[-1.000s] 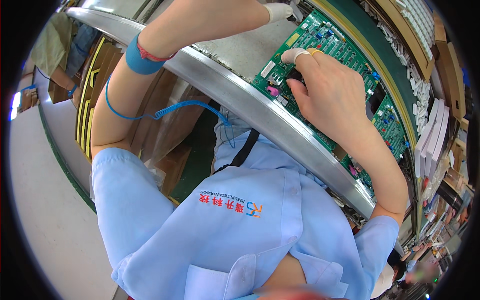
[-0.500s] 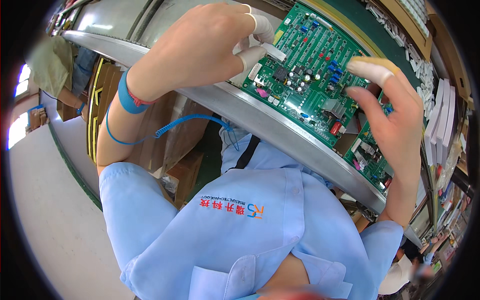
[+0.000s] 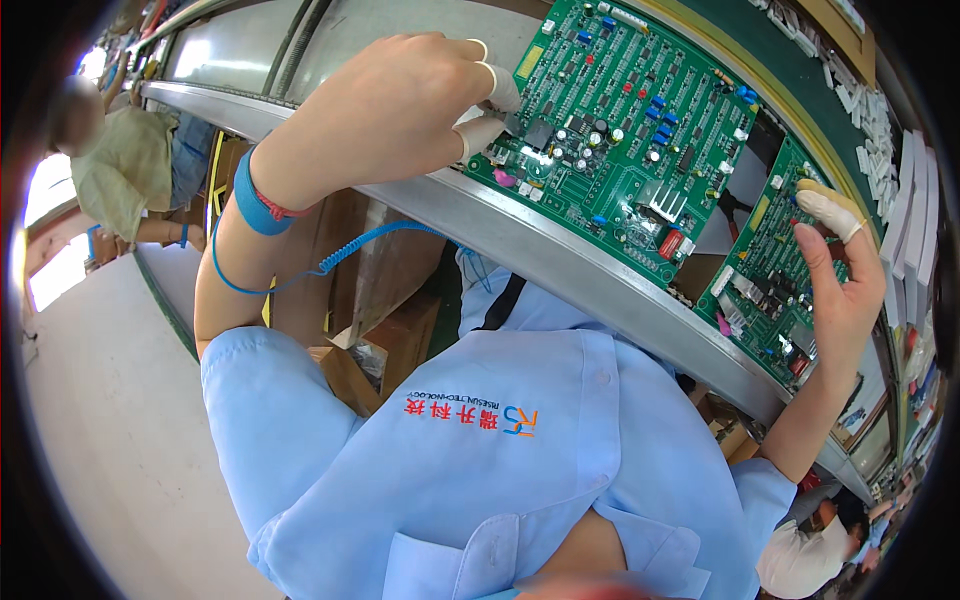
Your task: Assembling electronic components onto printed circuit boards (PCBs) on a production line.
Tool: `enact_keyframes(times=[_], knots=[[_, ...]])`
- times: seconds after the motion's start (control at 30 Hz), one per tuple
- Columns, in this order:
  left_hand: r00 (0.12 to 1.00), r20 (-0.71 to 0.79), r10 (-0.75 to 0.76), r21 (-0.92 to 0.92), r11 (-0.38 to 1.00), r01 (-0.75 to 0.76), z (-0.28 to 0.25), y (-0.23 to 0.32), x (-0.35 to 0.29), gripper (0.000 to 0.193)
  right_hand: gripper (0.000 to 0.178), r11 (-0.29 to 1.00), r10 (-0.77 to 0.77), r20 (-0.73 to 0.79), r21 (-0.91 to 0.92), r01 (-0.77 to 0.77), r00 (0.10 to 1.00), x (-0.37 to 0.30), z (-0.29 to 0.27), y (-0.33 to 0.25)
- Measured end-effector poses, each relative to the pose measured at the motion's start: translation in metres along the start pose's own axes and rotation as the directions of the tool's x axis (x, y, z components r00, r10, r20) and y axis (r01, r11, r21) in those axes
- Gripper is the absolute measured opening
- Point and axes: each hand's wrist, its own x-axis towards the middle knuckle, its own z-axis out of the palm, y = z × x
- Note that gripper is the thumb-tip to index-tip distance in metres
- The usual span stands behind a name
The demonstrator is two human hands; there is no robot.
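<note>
My left hand (image 3: 415, 110) is at the left edge of a large green circuit board (image 3: 590, 130). Its thumb and fingers, in white finger cots, are closed at the board's edge. What lies between the fingertips is mostly covered. Small blue, red and black parts dot the board, with a silver heatsink (image 3: 663, 203) near its right corner. My right hand (image 3: 845, 265) is over a second green circuit board (image 3: 770, 270) farther right. Its thumb and cot-covered index finger stand apart with nothing visible between them.
Both boards rest along a metal rail (image 3: 560, 245) in front of me. A coiled blue cord (image 3: 370, 238) runs from my left wristband (image 3: 255, 195). White parts (image 3: 875, 150) lie beyond the boards at right. Another person (image 3: 135, 160) is at far left; cardboard boxes (image 3: 405, 345) sit below.
My right hand has moved right, from the large board to over the second one. A white piece seen at my left fingertips is now mostly hidden. The view has shifted slightly.
</note>
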Motion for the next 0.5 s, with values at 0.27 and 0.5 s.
enact_keyframes(times=[0.27,0.5], knots=[[0.996,-0.013,0.084,0.09,0.993,-0.082,-0.003,0.005,0.006,0.013,0.019,0.999,-0.033,-0.018,0.008,0.033,0.999,-0.001,-0.008,0.013],[0.998,0.048,0.038,0.103,0.994,-0.043,0.0,0.005,0.004,0.021,0.02,0.999,-0.037,-0.01,-0.023,0.037,0.999,-0.002,-0.006,0.019]])
